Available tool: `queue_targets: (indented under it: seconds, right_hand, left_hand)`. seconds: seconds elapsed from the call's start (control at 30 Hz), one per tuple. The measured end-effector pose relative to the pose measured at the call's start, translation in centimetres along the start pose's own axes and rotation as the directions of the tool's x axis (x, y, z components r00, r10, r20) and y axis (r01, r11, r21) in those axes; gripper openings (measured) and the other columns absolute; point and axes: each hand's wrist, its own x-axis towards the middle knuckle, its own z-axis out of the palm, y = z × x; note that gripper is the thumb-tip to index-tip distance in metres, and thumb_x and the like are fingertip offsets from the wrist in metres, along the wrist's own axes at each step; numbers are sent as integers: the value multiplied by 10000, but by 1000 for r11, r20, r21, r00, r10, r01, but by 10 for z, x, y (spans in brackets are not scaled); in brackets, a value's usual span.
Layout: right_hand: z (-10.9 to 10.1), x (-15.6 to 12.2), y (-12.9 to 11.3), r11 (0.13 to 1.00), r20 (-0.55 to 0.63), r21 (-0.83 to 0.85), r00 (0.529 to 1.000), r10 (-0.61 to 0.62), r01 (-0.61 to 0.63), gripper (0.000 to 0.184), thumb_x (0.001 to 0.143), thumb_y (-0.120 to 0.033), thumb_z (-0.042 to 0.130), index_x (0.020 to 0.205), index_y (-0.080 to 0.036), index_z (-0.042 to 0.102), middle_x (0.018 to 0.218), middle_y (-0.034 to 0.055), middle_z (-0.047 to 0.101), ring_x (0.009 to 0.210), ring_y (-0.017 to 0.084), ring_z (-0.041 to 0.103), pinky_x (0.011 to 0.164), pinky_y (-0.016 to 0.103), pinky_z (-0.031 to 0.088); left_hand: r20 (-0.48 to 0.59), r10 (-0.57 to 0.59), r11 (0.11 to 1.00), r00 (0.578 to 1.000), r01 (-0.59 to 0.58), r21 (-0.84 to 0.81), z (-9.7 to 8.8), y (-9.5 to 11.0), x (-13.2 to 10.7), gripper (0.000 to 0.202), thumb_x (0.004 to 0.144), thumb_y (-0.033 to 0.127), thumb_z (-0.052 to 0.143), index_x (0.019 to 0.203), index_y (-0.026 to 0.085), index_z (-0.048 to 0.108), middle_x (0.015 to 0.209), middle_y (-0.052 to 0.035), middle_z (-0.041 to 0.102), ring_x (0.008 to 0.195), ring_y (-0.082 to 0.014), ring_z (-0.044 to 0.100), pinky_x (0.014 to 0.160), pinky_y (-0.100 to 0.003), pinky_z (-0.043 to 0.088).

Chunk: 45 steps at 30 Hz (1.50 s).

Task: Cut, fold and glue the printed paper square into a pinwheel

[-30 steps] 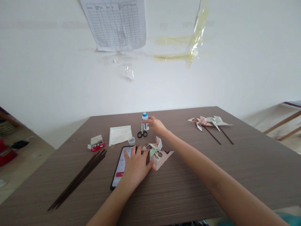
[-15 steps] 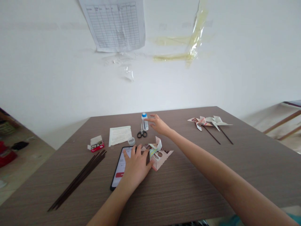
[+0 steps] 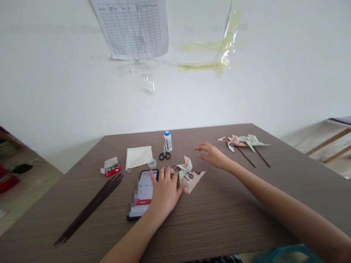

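Note:
My left hand [image 3: 166, 188] lies with fingers spread at the left edge of a folded paper pinwheel [image 3: 192, 178], its thumb touching the paper. Partly under that hand's side is a phone [image 3: 141, 210] with a timer on its screen. My right hand [image 3: 212, 155] hovers over the table to the right of the pinwheel, fingers apart and holding nothing. Behind the pinwheel stand a white glue bottle [image 3: 168, 143] with a blue cap and, in front of it, black-handled scissors [image 3: 164, 156]. A small clear cup [image 3: 152, 164] sits beside the phone's top.
Dark thin sticks [image 3: 90, 208] lie at the left, below an open red box [image 3: 112, 168] of small metal pieces. A stack of paper sheets [image 3: 139, 157] is behind the phone. Two finished pinwheels on sticks [image 3: 246, 141] rest at the right. The table [image 3: 219, 226] meets a white wall.
My right hand has drawn away from the glue bottle, back and to the right. My left hand and the pinwheel have shifted slightly to the right.

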Motion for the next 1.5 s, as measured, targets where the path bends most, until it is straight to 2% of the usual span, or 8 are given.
queue_targets:
  seconds: [0.13, 0.23, 0.33, 0.43, 0.6, 0.93, 1.13, 1.5]
  right_hand:
    - [-10, -24, -20, 999, 156, -44, 988, -5, 12, 270, 1059, -167, 732, 1223, -274, 917, 1240, 87, 903, 1183, 285, 859, 1106, 425, 659]
    - [-9, -34, -33, 995, 248, -87, 969, -27, 49, 240, 1073, -186, 733, 1177, -272, 931, 1188, 75, 917, 1123, 278, 864, 1077, 404, 639]
    - [-4, -38, -42, 983, 292, -169, 956, -20, 73, 239, 1059, -179, 748, 1146, -285, 943, 1165, 72, 922, 1126, 290, 857, 1088, 419, 604]
    - [2, -37, -48, 967, 318, -241, 948, -1, 82, 225, 1030, -155, 779, 1042, -300, 951, 1128, 74, 927, 1101, 294, 851, 1057, 407, 580]
    - [8, -37, -52, 943, 312, -320, 950, 11, 94, 211, 1016, -159, 818, 941, -313, 941, 1116, 69, 922, 1069, 293, 849, 1005, 406, 570]
    - [23, -55, -48, 936, 227, -334, 973, -33, 110, 52, 1073, -294, 856, 1083, -267, 900, 1134, 91, 870, 1111, 293, 803, 1073, 434, 553]
    - [23, -56, -54, 925, 237, -368, 972, -1, 91, 201, 1047, -420, 927, 1145, -247, 901, 1173, 114, 873, 1165, 319, 810, 1129, 468, 557]
    - [25, -57, -55, 925, 218, -375, 976, 17, 67, 297, 1008, -511, 944, 1180, -269, 928, 1187, 125, 877, 1133, 335, 819, 1088, 473, 596]
  left_hand:
    - [-43, 53, 999, 998, -53, 14, 1, 9, 5, 518, 1180, 418, 660, 1645, 216, 765, 1838, -235, 595, 1734, -531, 500, 1418, -914, 266]
    - [-71, 80, 997, 994, -80, 8, 1, 11, 7, 477, 1165, 390, 675, 1606, 250, 794, 1828, -200, 619, 1726, -537, 508, 1420, -907, 283]
    - [-74, 90, 996, 993, -90, 10, -1, 11, 9, 469, 1155, 382, 683, 1597, 276, 797, 1816, -180, 637, 1714, -537, 523, 1417, -911, 286]
    - [-59, 102, 995, 993, -101, 22, -2, 10, 11, 468, 1167, 417, 666, 1581, 251, 805, 1837, -195, 611, 1732, -520, 507, 1435, -888, 279]
    - [-56, 96, 995, 994, -95, 30, 1, 10, 14, 483, 1176, 436, 659, 1584, 220, 799, 1841, -210, 603, 1736, -507, 510, 1432, -893, 279]
    - [-61, 60, 998, 996, -62, -24, 9, 4, 7, 508, 1154, 416, 680, 1623, 248, 777, 1816, -210, 626, 1718, -521, 511, 1406, -921, 283]
    - [-9, 49, 998, 999, -49, -26, 7, 4, 7, 570, 1168, 435, 662, 1689, 212, 721, 1832, -240, 595, 1734, -501, 491, 1414, -902, 290]
    - [-25, 46, 998, 999, -47, -30, 5, 5, 8, 539, 1146, 434, 705, 1642, 230, 759, 1822, -235, 607, 1723, -493, 508, 1413, -891, 304]
